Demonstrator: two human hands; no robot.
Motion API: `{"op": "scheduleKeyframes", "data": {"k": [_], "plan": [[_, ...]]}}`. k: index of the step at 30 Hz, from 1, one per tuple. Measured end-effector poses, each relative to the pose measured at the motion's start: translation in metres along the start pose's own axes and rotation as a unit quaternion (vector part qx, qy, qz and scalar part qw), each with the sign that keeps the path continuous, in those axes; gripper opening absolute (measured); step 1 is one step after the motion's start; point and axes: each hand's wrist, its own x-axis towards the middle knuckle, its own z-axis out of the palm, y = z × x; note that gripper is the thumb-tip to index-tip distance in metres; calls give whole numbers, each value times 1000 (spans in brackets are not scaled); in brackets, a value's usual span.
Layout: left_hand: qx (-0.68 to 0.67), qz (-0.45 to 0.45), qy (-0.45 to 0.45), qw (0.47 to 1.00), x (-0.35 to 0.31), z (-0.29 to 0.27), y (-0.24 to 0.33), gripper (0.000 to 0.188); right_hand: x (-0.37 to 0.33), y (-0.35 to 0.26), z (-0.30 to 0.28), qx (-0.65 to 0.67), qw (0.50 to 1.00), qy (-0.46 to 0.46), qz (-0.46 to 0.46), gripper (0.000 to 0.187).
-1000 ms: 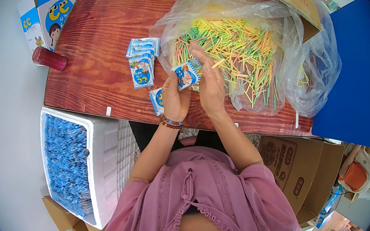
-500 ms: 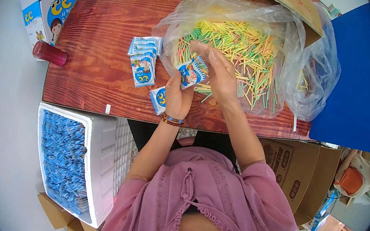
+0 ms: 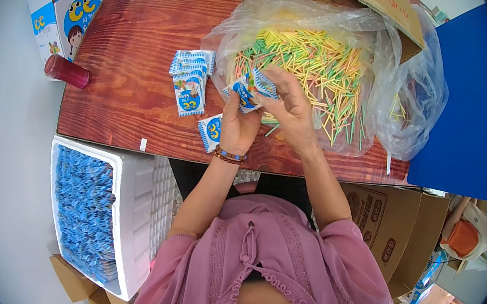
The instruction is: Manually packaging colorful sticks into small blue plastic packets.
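A small blue-and-white candy packet (image 3: pixel 245 92) is pinched in my left hand (image 3: pixel 239 128), which wears beaded bracelets. My right hand (image 3: pixel 295 114) has its thumb and fingers closed on the packet's right end. Just beyond and to the right of both hands lies a heap of thin yellow, green and pink sticks (image 3: pixel 323 64) on a clear plastic bag (image 3: pixel 236 22). A loose overlapping row of similar packets (image 3: pixel 189 91) rests on the table left of my hands. One more packet (image 3: pixel 210 131) lies beside my left wrist, partly hidden by it.
The wooden table (image 3: pixel 140 46) carries an open cardboard box (image 3: pixel 391 11) at the back. A red jar (image 3: pixel 68 71) and printed cartons (image 3: pixel 77 4) are at its left edge. Below left is a white foam box (image 3: pixel 134 211) full of blue packets. A blue panel (image 3: pixel 470 108) is at right.
My right hand has come in from beside the packet and closed on its right end. The packet, still in my left hand, has lifted slightly and turned.
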Motion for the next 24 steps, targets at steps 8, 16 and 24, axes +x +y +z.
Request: {"op": "scheduleKeyframes", "data": {"k": [8, 16, 24], "plan": [[12, -17, -17, 1000, -5, -7, 2, 34, -4, 2, -4, -2, 993, 52, 104, 21], [317, 189, 101, 924, -15, -5, 27, 32, 14, 49, -31, -378, 921, -33, 87, 20], [585, 97, -4, 805, -5, -23, 84, 30, 39, 18, 8, -211, 964, -160, 36, 19]]}}
